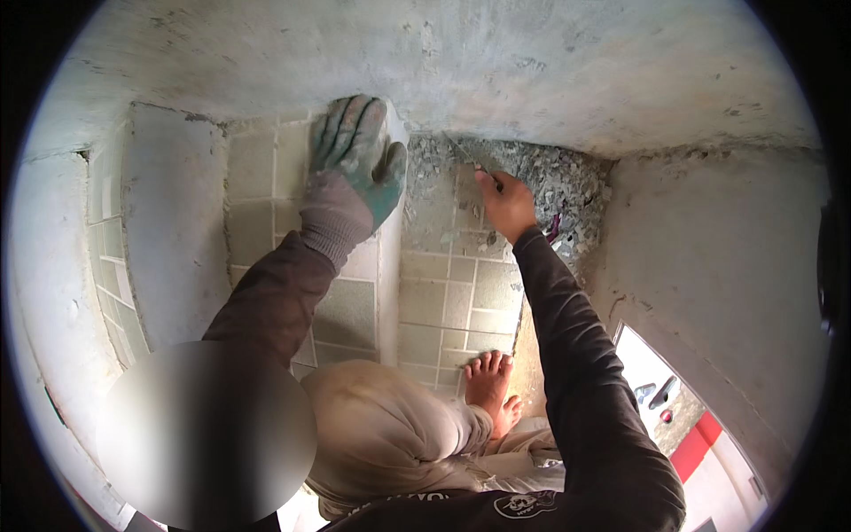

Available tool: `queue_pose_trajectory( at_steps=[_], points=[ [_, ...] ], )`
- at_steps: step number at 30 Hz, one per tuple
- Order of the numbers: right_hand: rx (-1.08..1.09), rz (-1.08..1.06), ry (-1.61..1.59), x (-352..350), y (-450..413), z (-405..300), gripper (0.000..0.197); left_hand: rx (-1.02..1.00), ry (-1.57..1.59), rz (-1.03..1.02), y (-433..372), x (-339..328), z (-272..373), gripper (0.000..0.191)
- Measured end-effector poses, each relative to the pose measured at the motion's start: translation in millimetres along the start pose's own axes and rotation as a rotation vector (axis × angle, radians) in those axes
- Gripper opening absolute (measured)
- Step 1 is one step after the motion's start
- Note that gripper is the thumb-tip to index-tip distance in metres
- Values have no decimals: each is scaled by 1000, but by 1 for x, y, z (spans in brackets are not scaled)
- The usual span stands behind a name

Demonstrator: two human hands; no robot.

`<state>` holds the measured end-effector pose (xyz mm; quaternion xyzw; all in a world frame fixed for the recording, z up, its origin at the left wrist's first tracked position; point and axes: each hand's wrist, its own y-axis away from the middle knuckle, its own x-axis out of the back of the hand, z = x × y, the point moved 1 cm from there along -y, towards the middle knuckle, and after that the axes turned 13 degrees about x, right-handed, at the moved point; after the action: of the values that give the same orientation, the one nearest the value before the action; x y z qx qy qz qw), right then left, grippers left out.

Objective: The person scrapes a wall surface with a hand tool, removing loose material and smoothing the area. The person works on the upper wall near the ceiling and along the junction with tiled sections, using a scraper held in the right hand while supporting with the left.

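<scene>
My left hand [362,159], in a worn green-coated work glove with a knit cuff, lies palm down on the edge of a tiled step [292,159], by the foot of the plastered wall. My bare right hand [508,203] is closed around the dark handle of a thin metal tool [465,153]. Its blade points up and left to the corner where wall and lower tiles meet; the exact kind of tool cannot be told. Right beside that hand lies a heap of grey plaster or mortar rubble [565,179] with chips in it. Grey dust covers the nearby floor tiles [425,286].
A plastered wall [465,66] runs across the top, another wall [705,233] stands at the right. Further steps with pale risers [176,213] lie at the left. My bare foot [488,386] rests near the tiles' edge. Through an opening, lower right, footwear [663,392] shows.
</scene>
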<state>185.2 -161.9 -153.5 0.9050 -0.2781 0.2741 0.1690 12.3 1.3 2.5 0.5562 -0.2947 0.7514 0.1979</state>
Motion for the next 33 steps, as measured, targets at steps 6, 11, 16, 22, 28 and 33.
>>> queue_pose_trajectory(
  at_steps=[6,11,16,22,28,33],
  points=[
    [131,-32,-50,-4,5,0,47,18,2,39,4,-7,0,58],
    [147,-64,-39,16,16,-36,36,24,18,20,2,-6,-2,56],
    [223,-146,41,38,15,-65,36,-28,14,119,3,-13,-7,53],
    [223,-138,203,25,-14,-80,44,60,-34,46,10,-38,-27,56],
    [178,-94,176,14,-2,-92,49,164,-81,1,8,-42,-31,61],
    [122,-27,263,6,6,-100,42,24,24,174,9,-22,-13,58]
  ],
)
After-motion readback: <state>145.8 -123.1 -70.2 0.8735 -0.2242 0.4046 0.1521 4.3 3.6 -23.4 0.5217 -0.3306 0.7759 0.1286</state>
